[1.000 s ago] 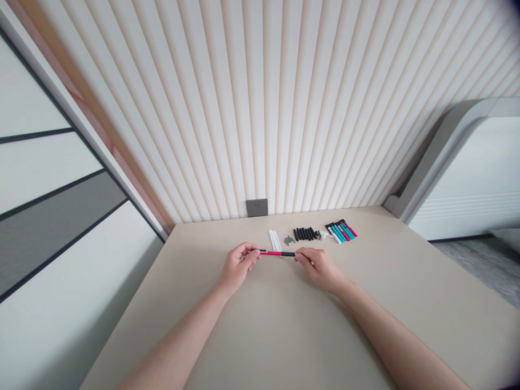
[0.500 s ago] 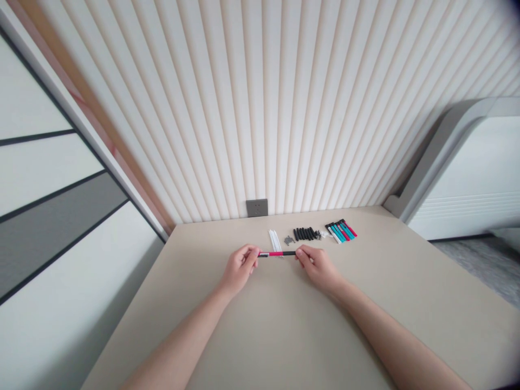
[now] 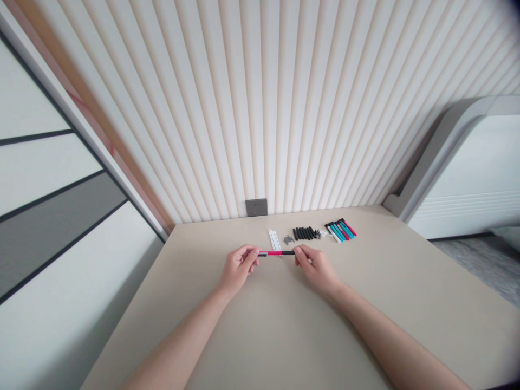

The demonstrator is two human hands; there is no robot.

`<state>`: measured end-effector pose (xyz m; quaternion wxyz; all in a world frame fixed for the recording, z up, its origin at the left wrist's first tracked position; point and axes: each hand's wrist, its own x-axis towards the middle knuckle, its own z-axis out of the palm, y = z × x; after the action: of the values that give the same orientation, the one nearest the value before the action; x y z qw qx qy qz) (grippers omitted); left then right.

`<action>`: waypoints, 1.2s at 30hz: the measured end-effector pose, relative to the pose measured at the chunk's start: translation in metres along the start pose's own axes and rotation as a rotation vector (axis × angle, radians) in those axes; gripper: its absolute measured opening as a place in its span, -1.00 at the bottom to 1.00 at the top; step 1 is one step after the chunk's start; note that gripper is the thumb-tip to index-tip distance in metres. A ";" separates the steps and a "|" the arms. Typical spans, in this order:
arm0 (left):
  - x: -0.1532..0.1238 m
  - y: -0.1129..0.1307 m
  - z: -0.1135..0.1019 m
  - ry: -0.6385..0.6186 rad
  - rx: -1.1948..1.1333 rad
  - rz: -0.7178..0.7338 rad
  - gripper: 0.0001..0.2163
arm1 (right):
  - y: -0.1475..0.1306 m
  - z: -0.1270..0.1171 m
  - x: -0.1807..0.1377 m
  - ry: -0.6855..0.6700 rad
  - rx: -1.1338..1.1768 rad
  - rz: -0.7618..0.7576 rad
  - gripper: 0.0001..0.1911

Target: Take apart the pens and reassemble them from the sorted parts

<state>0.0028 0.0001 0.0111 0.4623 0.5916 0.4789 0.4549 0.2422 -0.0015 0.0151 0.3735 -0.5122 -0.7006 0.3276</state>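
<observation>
A thin red and black pen (image 3: 277,253) lies level between my two hands, just above the beige table (image 3: 284,325). My left hand (image 3: 238,268) pinches its left end with closed fingers. My right hand (image 3: 316,267) grips the black right end, fingers closed too. Behind the pen, near the wall, lie in a row white rods (image 3: 274,239), small grey metal bits (image 3: 288,239), several black caps or tubes (image 3: 305,233) and a bunch of teal, red and white pen barrels (image 3: 341,230).
A grey wall socket (image 3: 257,207) sits at the table's back edge under a ribbed white wall. A white and grey cabinet panel (image 3: 49,216) stands on the left. A white and grey unit (image 3: 467,173) stands on the right.
Both hands have drawn slightly closer together along the pen, so less of it shows between them. The parts by the wall have not moved.
</observation>
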 end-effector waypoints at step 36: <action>0.000 -0.001 -0.001 -0.026 -0.095 0.088 -0.74 | -0.003 0.007 -0.005 -0.163 -0.075 -0.103 -0.56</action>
<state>0.0014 0.0002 0.0104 0.4757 0.5951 0.4242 0.4894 0.2356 -0.0072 0.0132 0.3121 -0.4607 -0.7658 0.3224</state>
